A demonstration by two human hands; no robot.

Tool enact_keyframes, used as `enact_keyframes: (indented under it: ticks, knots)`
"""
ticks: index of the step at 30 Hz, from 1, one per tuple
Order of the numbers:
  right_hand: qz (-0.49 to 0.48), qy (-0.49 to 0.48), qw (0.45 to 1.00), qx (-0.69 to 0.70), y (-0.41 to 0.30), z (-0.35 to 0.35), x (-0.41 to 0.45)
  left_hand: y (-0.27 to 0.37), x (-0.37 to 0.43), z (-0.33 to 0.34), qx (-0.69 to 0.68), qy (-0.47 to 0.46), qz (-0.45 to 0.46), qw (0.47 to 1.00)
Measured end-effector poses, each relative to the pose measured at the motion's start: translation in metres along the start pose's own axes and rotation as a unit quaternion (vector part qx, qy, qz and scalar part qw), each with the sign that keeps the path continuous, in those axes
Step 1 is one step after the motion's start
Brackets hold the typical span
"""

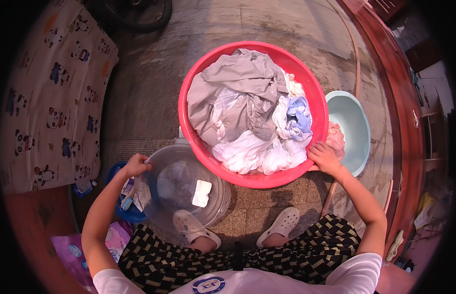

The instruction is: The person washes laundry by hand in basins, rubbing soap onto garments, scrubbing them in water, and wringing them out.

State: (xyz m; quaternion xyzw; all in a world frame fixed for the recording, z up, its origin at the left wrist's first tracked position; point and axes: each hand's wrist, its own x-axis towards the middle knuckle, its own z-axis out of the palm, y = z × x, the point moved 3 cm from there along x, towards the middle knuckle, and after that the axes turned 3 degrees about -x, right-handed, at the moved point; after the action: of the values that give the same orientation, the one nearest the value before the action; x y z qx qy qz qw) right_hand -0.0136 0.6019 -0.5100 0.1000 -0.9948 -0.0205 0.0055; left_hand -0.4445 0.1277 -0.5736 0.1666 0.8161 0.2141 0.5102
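My left hand [136, 165] grips the rim of a clear plastic basin [172, 183], which is tilted near my feet and carries a white label [201, 193]. My right hand [325, 157] has its fingers over the near right rim of a large red plastic basin [186, 121]. Heaped inside that basin are a grey garment [246, 77], white cloth [246, 150] and a blue-and-white piece [298, 114]. Just past my right hand, a pale blue basin [354, 128] holds a pink cloth [335, 137] at its left side, partly hidden by the red rim.
At left stands something draped in a panda-print cover [58, 110]. A blue basin [130, 215] with brushes and a purple plastic bag [71, 253] lie below it. A wheel [154, 24] is at the far edge. A hose [354, 47] runs along the right of the paved floor [150, 88].
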Motion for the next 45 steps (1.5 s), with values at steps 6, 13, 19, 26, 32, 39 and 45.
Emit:
enact_keyframes:
  ticks: [6, 13, 19, 26, 32, 39, 45]
  knots:
    - [-0.002, -0.001, 1.000, -0.022, 0.003, 0.009, -0.009, -0.040, 0.009, -0.072, -0.103, 0.087, 0.006, 0.991]
    - [-0.001, -0.021, 0.999, -0.037, -0.002, 0.007, -0.005, -0.123, 0.037, -0.110, -0.291, 0.183, -0.033, 0.938]
    - [0.025, -0.016, 0.999, -0.025, -0.009, 0.007, -0.009, -0.148, 0.090, -0.094, -0.453, 0.200, -0.046, 0.868]
    - [0.014, 0.019, 1.000, -0.002, -0.009, 0.000, -0.002, -0.194, 0.139, -0.094, -0.535, 0.255, -0.056, 0.803]
    - [0.005, 0.016, 1.000, 0.012, -0.009, 0.007, -0.002, -0.121, 0.100, -0.074, -0.030, 0.601, -0.089, 0.794]
    - [-0.030, 0.012, 0.999, 0.007, -0.004, 0.020, -0.006, 0.180, -0.042, 0.059, 0.099, 0.319, 0.453, 0.827]
    - [-0.091, 0.084, 0.992, -0.020, -0.009, 0.021, 0.003, 0.215, -0.038, 0.154, 0.344, 0.011, 0.408, 0.845]
